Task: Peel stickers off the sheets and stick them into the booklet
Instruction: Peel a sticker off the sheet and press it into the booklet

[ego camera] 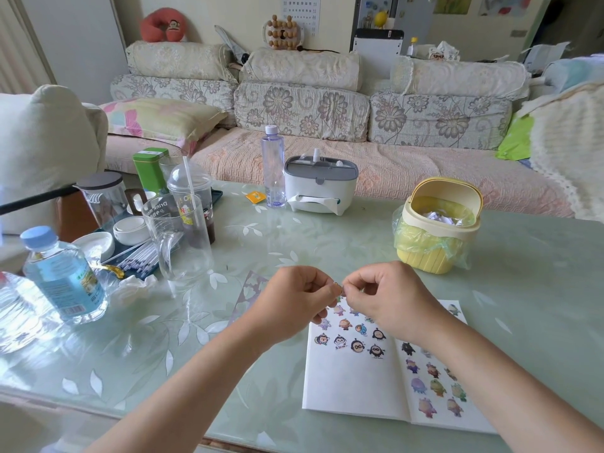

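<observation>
An open white booklet (353,384) lies on the table at the lower right, with several cartoon stickers stuck on both pages. My left hand (294,302) and my right hand (385,295) meet above its top edge. Both pinch a tiny sticker (339,287) between their fingertips. A purplish sticker sheet (250,289) lies flat on the table behind my left hand, partly hidden by it.
A yellow mini bin (434,230) with a green bag stands behind the booklet. A white tissue box (318,184) and a clear bottle (273,165) sit further back. Cups, a glass jug (179,237), water bottles (62,276) and pens crowd the left side.
</observation>
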The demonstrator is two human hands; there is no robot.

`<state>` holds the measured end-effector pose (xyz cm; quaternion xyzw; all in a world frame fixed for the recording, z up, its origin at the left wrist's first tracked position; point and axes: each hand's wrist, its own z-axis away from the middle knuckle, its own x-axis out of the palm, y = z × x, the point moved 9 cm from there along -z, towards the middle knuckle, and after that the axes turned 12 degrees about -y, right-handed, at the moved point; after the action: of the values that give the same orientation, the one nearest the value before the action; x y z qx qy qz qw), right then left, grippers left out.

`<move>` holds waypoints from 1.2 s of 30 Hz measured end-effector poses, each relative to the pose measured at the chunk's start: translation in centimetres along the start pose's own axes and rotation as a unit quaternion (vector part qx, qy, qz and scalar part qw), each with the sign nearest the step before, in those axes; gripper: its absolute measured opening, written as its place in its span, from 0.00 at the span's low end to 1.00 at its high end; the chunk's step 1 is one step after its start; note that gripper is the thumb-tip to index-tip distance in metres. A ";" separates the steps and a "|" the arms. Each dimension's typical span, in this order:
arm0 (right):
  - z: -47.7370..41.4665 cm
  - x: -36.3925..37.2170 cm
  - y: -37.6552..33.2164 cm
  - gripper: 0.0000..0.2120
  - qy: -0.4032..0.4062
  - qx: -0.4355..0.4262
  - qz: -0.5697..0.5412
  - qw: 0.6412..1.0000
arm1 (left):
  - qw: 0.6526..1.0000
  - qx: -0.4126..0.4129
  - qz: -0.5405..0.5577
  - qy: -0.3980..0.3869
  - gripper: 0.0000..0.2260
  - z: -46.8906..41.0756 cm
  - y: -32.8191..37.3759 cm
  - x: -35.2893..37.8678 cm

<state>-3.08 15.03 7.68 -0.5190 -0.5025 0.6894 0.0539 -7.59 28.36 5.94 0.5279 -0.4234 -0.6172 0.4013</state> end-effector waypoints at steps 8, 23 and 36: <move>-0.2 0.0 0.7 0.12 0.035 0.005 -0.062 0.997 | 0.971 0.079 -0.158 0.161 0.03 1.1 1.6 -1.3; -0.2 -0.3 0.3 0.07 0.039 0.004 -0.143 0.989 | 0.982 0.072 0.147 0.098 0.04 0.1 0.0 -1.4; 0.0 -0.5 -0.2 0.16 0.039 -0.004 -0.095 0.995 | 0.987 0.079 0.095 0.100 0.06 0.0 0.0 -1.1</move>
<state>-2.93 14.86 8.16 -0.4956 -0.5497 0.6583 0.1374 -7.43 29.43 6.25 0.5743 -0.4773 -0.4849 0.4552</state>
